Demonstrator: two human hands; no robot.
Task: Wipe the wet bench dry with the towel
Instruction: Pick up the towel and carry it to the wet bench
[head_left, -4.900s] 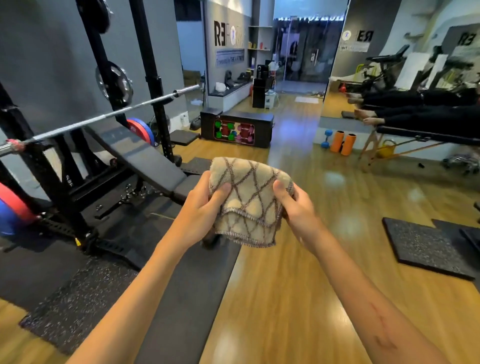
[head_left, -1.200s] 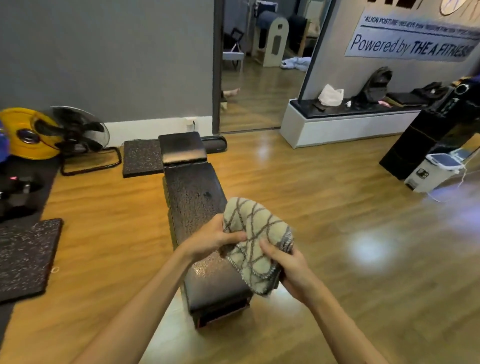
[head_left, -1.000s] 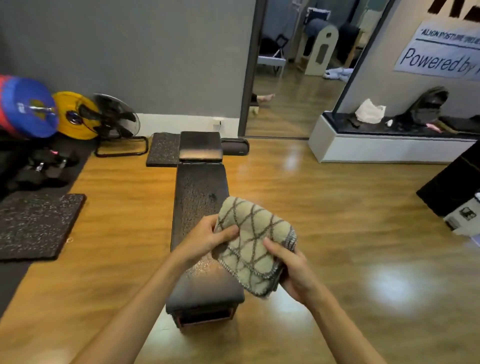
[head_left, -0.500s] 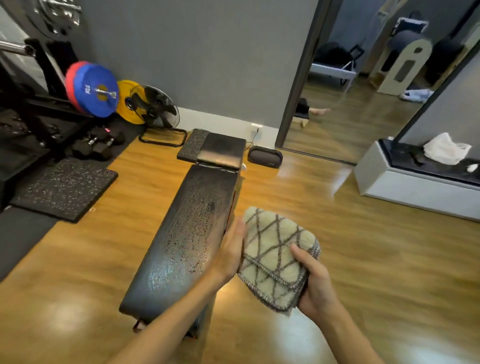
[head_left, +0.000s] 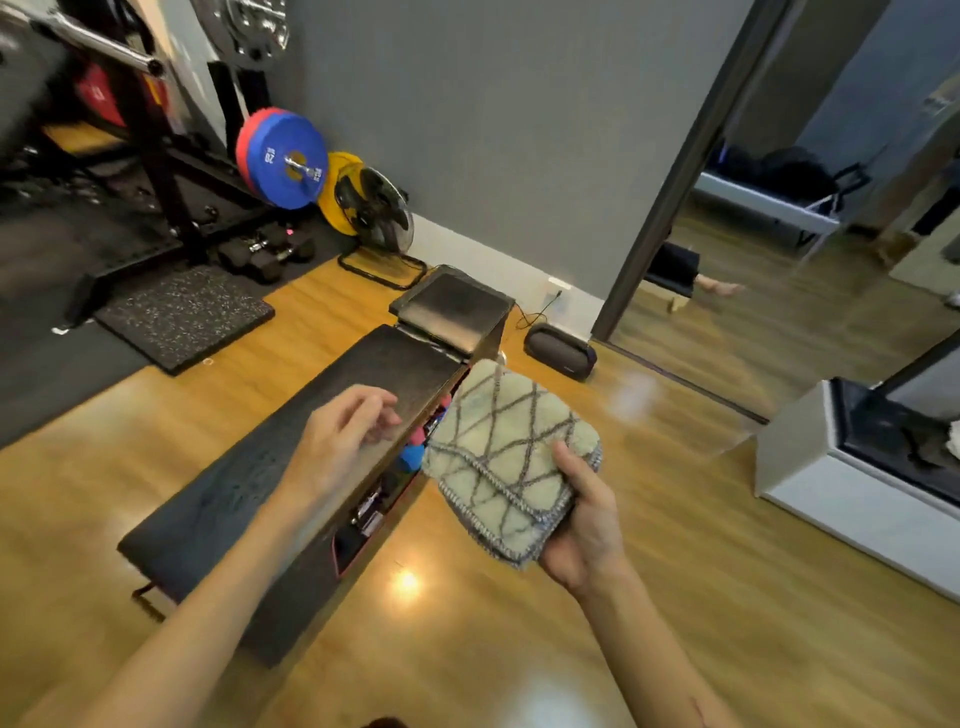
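Left hand (head_left: 347, 439) released towel (head_left: 506, 457), right hand (head_left: 587, 525) gripping

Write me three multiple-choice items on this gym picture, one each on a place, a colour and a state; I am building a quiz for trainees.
1. Where is the folded beige towel with the grey diamond pattern?
A. Spread on the bench
B. Held beside the bench's right edge
C. On the floor mat

2. What colour is the front round weight plate on the rack?
A. Blue
B. Green
C. White

3. How is the left hand?
A. Gripping the towel
B. Fist on the floor
C. Empty, fingers relaxed, over the long black padded bench

Answers: B, the right hand grips it off the pad; A, its face is blue; C, it holds nothing.
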